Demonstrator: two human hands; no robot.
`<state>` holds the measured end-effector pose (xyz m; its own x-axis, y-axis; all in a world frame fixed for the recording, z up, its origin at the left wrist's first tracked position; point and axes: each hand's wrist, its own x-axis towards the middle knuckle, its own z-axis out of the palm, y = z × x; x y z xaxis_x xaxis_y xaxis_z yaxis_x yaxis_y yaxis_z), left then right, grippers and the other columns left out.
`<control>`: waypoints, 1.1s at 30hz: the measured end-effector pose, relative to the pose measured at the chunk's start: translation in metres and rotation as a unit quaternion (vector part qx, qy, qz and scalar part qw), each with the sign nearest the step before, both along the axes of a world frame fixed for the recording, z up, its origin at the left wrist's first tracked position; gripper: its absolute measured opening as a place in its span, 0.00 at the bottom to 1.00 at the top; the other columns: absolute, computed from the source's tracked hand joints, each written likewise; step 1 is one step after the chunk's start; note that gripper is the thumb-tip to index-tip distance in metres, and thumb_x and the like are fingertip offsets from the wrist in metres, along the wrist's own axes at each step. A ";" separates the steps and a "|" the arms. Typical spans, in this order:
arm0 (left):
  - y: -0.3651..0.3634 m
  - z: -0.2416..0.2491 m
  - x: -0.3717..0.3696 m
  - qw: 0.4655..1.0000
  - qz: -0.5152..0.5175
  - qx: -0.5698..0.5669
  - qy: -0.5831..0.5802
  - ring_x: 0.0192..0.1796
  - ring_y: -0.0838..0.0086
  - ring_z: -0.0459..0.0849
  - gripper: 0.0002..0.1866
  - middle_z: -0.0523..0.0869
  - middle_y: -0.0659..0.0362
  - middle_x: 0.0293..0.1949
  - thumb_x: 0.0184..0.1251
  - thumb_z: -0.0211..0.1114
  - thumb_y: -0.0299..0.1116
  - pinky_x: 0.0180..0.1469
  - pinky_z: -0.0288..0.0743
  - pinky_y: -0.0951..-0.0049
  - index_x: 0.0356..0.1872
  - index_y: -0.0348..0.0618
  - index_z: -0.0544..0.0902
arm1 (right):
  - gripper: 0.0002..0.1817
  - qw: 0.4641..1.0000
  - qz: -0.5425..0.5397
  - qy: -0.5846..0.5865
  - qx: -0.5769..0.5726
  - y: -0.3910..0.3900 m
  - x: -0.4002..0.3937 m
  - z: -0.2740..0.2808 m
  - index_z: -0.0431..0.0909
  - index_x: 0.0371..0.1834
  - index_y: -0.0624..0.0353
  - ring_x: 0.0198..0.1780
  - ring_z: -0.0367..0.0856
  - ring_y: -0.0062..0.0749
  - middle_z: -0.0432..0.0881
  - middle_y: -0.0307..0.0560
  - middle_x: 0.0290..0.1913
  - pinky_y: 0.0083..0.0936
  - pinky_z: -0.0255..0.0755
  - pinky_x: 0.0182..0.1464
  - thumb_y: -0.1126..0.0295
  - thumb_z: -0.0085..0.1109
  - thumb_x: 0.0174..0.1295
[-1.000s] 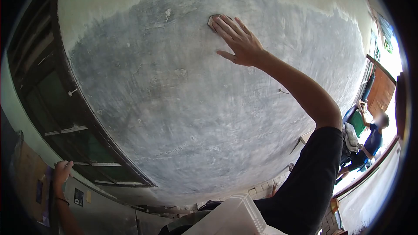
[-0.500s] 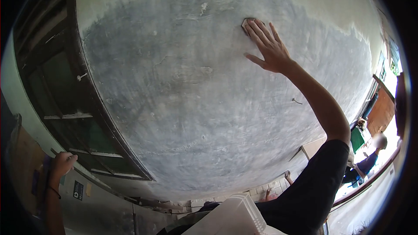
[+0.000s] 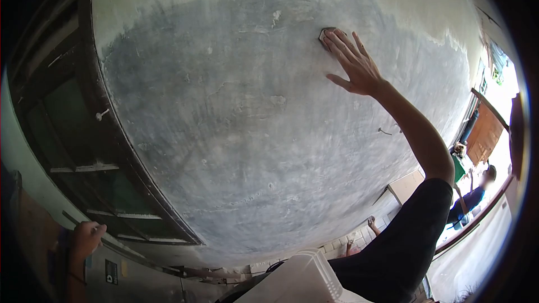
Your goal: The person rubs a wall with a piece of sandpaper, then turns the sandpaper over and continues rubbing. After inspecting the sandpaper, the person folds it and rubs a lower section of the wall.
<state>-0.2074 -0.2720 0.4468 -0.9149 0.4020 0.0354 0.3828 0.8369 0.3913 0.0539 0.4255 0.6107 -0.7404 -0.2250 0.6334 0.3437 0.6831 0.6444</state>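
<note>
My right hand (image 3: 356, 67) is stretched up against a grey, patchy wall (image 3: 241, 134). Its fingers lie pressed flat over a small folded piece of what looks like sandpaper (image 3: 324, 35), with the thumb held apart. Much of the piece is hidden under the fingertips. At the lower left, my left hand (image 3: 88, 239) is closed with curled fingers, beside the upper edge of a grey cabinet-like panel (image 3: 151, 280). Whether anything is inside those fingers cannot be seen.
A dark-framed window (image 3: 112, 134) borders the wall on the left. A nail or hook (image 3: 384, 131) sticks out below my right forearm. Bare feet (image 3: 371, 223) show near the floor. Another person (image 3: 469, 202) is at the far right. A pale plastic-looking object (image 3: 292, 280) covers the bottom centre.
The view has shifted. My right hand and the sandpaper have slid slightly leftward over the wall. My left hand appears lower in view, still closed. The person at the right has changed posture.
</note>
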 end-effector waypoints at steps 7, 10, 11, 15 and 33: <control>-0.005 -0.019 -0.005 0.998 0.004 0.020 0.060 0.22 0.66 0.85 0.17 0.83 0.56 0.16 0.68 0.65 0.41 0.31 0.76 0.63 0.27 0.36 0.85 | 0.49 1.000 -0.019 -0.016 0.005 -0.017 -0.007 0.015 0.43 0.84 0.49 0.84 0.42 0.40 0.47 0.41 0.84 0.54 0.35 0.83 0.42 0.57 0.68; 0.002 -0.008 0.003 0.998 0.011 0.035 0.052 0.22 0.64 0.85 0.17 0.82 0.54 0.16 0.67 0.66 0.40 0.32 0.76 0.61 0.25 0.36 0.83 | 0.49 1.000 -0.006 -0.015 0.007 -0.022 -0.017 0.021 0.44 0.84 0.49 0.84 0.42 0.39 0.47 0.42 0.84 0.53 0.34 0.83 0.42 0.57 0.68; 0.004 -0.006 0.004 0.998 0.017 0.033 0.041 0.23 0.62 0.85 0.17 0.82 0.53 0.16 0.66 0.66 0.39 0.32 0.75 0.60 0.24 0.35 0.81 | 0.49 1.000 -0.005 -0.016 0.009 -0.023 -0.021 0.023 0.44 0.84 0.49 0.84 0.42 0.39 0.47 0.42 0.84 0.53 0.34 0.83 0.42 0.57 0.68; -0.008 -0.024 -0.006 0.996 0.032 0.032 0.082 0.25 0.56 0.85 0.17 0.81 0.50 0.17 0.66 0.66 0.39 0.33 0.74 0.57 0.24 0.34 0.80 | 0.48 0.998 0.050 -0.007 0.024 -0.038 -0.044 0.033 0.45 0.84 0.50 0.84 0.43 0.40 0.48 0.42 0.84 0.53 0.34 0.83 0.42 0.57 0.68; -0.003 -0.014 -0.004 0.997 0.013 -0.012 0.069 0.32 0.53 0.88 0.20 0.86 0.53 0.22 0.64 0.66 0.50 0.42 0.81 0.56 0.23 0.43 0.87 | 0.50 0.967 0.169 -0.079 0.175 -0.220 -0.212 0.089 0.49 0.82 0.50 0.84 0.43 0.36 0.52 0.41 0.83 0.56 0.30 0.83 0.33 0.52 0.66</control>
<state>-0.2115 -0.2753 0.4324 -0.9121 0.3804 0.1527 0.4098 0.8554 0.3167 -0.1580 0.2054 0.6992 -0.6690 -0.6502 0.3601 0.0178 0.4703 0.8823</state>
